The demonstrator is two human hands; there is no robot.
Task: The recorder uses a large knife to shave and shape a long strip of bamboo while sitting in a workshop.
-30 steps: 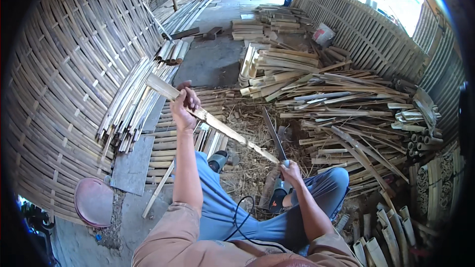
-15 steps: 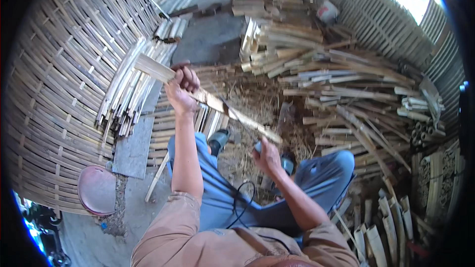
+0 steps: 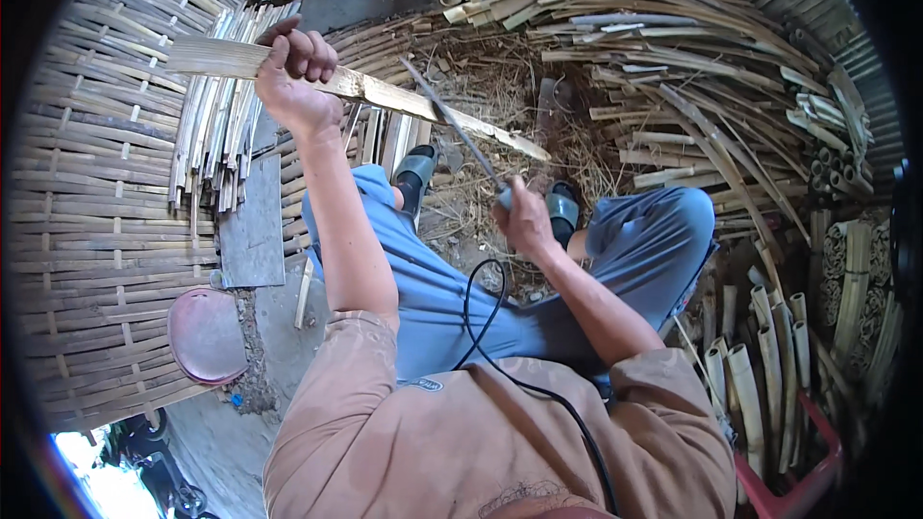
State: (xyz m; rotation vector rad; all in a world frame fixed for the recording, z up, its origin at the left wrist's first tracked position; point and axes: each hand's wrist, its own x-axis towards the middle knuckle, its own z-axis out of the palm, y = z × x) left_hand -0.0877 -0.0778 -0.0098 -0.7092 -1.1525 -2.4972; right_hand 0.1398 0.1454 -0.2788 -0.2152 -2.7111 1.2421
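A long, pale split bamboo strip [image 3: 389,96] slants across in front of me, from upper left down to the right. My left hand [image 3: 300,77] is closed around it near its wide left end. In my right hand [image 3: 529,219] is the blue-grey handle of a knife [image 3: 473,148] with a long, narrow dark blade. That blade crosses the strip right of its middle, and its tip points up and to the left past the strip's far edge. Whether the blade touches the strip I cannot tell.
Split bamboo [image 3: 663,58] is heaped at the far right, with shavings [image 3: 481,67] on the ground ahead. A woven bamboo wall [image 3: 96,192] with strips [image 3: 216,135] beside it stands left. Upright bamboo pieces [image 3: 745,394] and a red plastic frame [image 3: 798,495] are near right. A black cord [image 3: 567,404] crosses my lap.
The view has tipped down toward my lap. My left hand and the strip sit further left and higher in it. The knife blade now reaches further beyond the strip's far edge.
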